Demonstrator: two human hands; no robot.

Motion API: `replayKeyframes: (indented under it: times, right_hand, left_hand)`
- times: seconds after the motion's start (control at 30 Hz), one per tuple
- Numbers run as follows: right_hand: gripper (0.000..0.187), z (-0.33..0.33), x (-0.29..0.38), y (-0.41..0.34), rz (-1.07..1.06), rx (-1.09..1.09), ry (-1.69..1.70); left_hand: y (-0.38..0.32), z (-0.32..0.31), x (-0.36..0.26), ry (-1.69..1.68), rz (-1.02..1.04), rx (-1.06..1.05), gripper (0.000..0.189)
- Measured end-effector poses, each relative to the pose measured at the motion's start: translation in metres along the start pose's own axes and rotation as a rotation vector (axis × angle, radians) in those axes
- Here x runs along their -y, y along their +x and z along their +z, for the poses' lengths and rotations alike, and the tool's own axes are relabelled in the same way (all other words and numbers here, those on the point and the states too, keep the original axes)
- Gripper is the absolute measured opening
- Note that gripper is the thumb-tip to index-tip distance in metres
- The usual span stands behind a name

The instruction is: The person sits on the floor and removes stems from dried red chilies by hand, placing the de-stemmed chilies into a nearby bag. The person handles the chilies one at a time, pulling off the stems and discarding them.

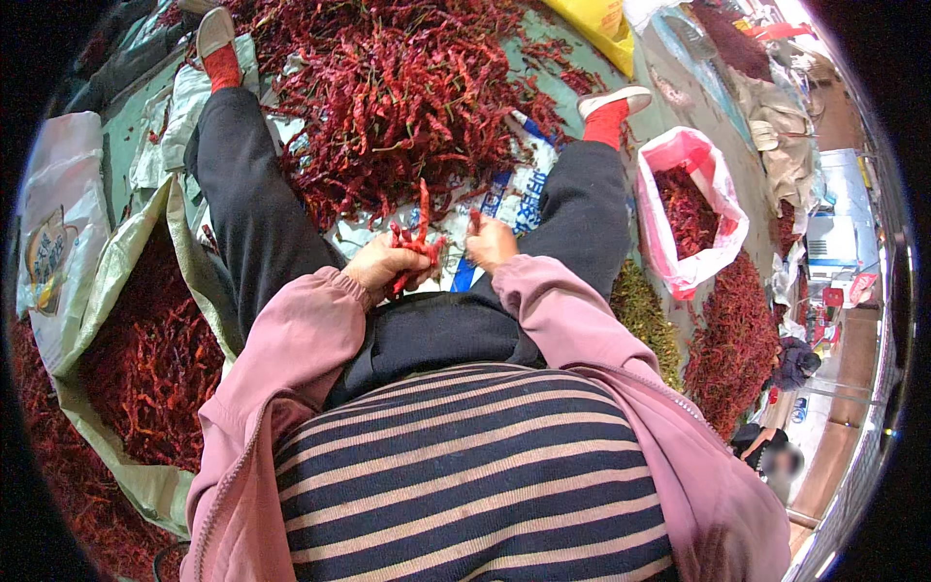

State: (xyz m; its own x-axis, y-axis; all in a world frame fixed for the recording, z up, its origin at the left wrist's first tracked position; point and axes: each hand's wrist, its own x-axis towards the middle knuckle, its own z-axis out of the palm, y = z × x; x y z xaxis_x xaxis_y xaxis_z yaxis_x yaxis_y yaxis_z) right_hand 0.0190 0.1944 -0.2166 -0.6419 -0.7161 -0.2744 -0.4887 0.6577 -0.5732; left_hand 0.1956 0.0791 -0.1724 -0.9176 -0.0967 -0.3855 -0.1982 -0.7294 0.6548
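My left hand is closed around a small bunch of red chilli peppers; one long pepper points up out of it, away from me. A short gap to the right, my right hand pinches a dark red chilli at its fingertips, mostly covered by the fingers. Both hands are over my lap, between my spread legs. Just beyond them lies a large heap of wrinkled red chillies, some with green stems. Part of the heap rests on a white plastic sheet with blue print.
An open pale green sack of chillies stands at my left. On the right are a pink-and-white bag with chillies inside, a yellowish-green pile and another red pile. A yellow bag lies ahead. Other people are at the far right.
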Motion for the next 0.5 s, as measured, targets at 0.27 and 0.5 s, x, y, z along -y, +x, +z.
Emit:
replayKeyframes:
  times: [0.27,0.5]
  right_hand:
    - [0.014,-0.002,0.023,-0.009,0.222,0.39,0.774]
    - [0.03,0.001,0.039,-0.006,-0.312,0.318,0.25]
  left_hand:
    - [0.031,-0.031,0.017,0.087,0.127,-0.396,0.018]
    - [0.039,-0.029,0.012,0.188,0.108,-0.404,0.018]
